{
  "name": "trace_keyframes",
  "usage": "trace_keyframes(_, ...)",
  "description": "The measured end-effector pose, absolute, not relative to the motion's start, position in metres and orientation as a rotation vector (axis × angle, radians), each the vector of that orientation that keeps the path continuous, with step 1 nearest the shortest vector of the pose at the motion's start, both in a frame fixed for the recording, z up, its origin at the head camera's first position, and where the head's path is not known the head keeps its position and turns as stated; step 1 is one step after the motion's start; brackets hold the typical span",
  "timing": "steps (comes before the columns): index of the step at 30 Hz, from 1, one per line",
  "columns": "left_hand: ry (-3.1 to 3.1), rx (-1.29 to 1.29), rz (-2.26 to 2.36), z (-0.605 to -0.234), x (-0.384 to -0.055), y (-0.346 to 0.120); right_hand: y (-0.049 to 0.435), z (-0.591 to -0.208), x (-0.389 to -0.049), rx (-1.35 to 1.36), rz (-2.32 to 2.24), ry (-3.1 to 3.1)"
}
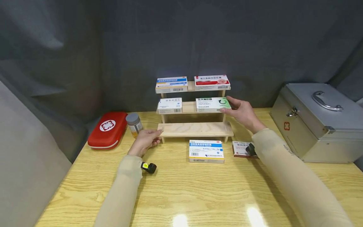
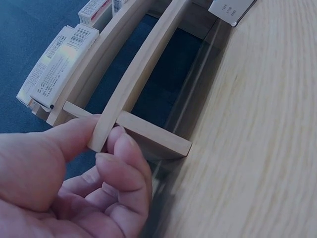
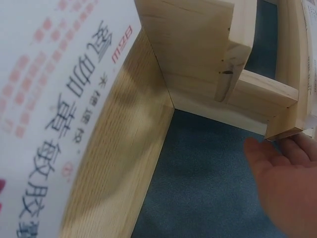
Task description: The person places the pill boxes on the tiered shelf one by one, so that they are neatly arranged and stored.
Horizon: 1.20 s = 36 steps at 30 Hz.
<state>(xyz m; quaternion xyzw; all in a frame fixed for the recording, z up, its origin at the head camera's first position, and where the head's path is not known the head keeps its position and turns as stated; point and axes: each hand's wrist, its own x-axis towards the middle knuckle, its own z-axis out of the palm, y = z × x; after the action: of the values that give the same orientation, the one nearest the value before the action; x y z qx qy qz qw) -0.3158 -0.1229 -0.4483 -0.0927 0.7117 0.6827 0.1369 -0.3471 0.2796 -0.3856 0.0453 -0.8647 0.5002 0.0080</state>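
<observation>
A three-tier wooden display rack (image 1: 195,129) stands on the table. My left hand (image 1: 146,141) pinches the left end of its lowest tier between thumb and fingers, seen close in the left wrist view. At the right end of the middle tier, my right hand (image 1: 241,112) holds a green-and-white medicine box (image 1: 211,105), thumb at its front and fingers at the far side. A small white medicine box (image 1: 169,105) sits on that tier's left. The top tier bears a blue-and-white medicine box (image 1: 171,84) and a red-and-white one (image 1: 212,82).
Before the rack lies another blue-and-white box (image 1: 206,152). A white box with a dark red edge (image 1: 240,148) lies partly under the right wrist. A red first-aid case (image 1: 108,130) and a grey-lidded bottle (image 1: 134,124) stand left, a metal case (image 1: 320,123) right.
</observation>
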Motion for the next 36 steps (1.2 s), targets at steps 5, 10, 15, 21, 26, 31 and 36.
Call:
trace_keyframes(5, 2.06, -0.261, 1.976, -0.448, -0.316, -0.123, 0.28, -0.385, -0.348, 0.151, 1.567, -2.705)
trace_keyframes(10, 2.062, -0.246, 1.974, -0.449, -0.314, -0.124, 0.284, -0.379, -0.341, 0.196, 1.524, -2.681)
trace_keyframes(15, 2.063, -0.239, 1.971, -0.449, -0.314, -0.124, 0.287, -0.36, -0.314, 0.174, 1.39, -2.626)
trace_keyframes(21, 2.056, -0.248, 1.97, -0.447, -0.314, -0.123, 0.282, -0.342, -0.262, 0.218, 1.242, -2.645)
trace_keyframes(26, 2.058, -0.27, 1.97, -0.446, -0.315, -0.122, 0.275, -0.34, -0.231, 0.402, 1.056, -2.845)
trace_keyframes(31, 2.074, -0.269, 1.96, -0.446, -0.316, -0.123, 0.26, -0.35, -0.223, 0.577, 0.887, -3.02)
trace_keyframes(36, 2.09, -0.245, 1.943, -0.445, -0.314, -0.122, 0.245, -0.37, -0.226, 0.564, 0.739, -3.174)
